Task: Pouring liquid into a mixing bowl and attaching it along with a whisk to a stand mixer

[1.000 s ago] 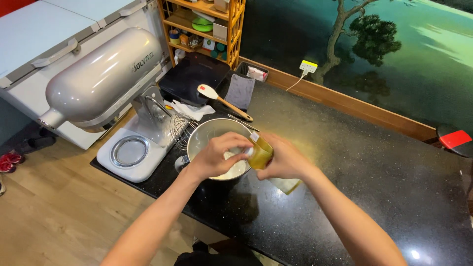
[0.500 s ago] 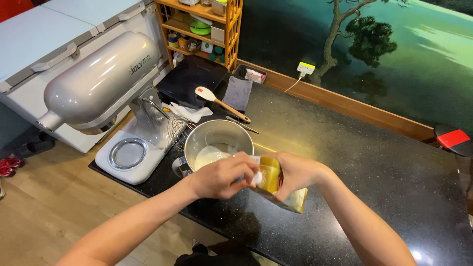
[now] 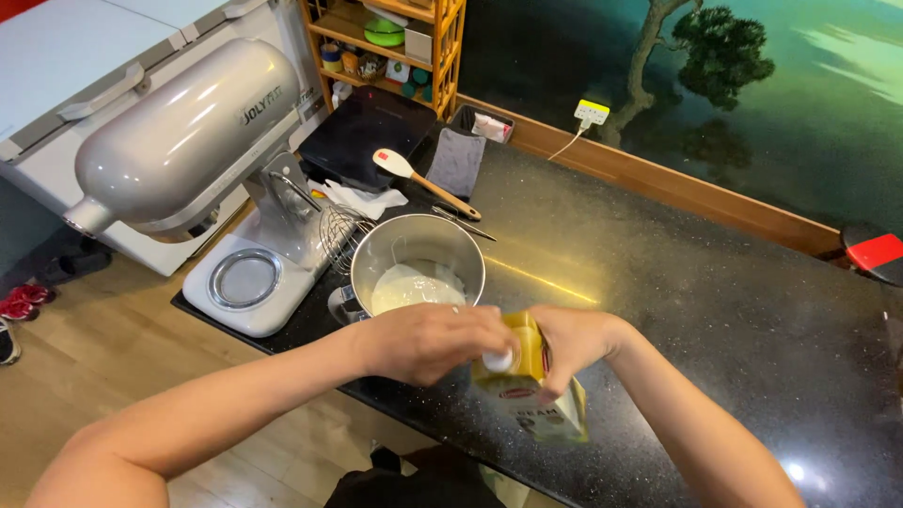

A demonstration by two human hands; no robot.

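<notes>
My right hand (image 3: 572, 341) grips a yellow and white cream carton (image 3: 533, 390), held upright over the near edge of the black counter (image 3: 715, 320). My left hand (image 3: 428, 341) is closed around the carton's small white cap (image 3: 499, 359) on its top slope. Just behind my hands stands a steel mixing bowl (image 3: 414, 256) with white cream (image 3: 414, 286) in its bottom.
A grey stand mixer (image 3: 198, 150) with its head tilted up stands left of the bowl, a wire whisk (image 3: 340, 235) beside it. A spatula (image 3: 423, 182), a grey cloth (image 3: 456, 162) and a black scale (image 3: 367, 141) lie behind. A wooden shelf (image 3: 395, 47) rises at the back.
The carton came away from above the bowl, toward me, and turned upright. My left hand stayed on its cap throughout.
</notes>
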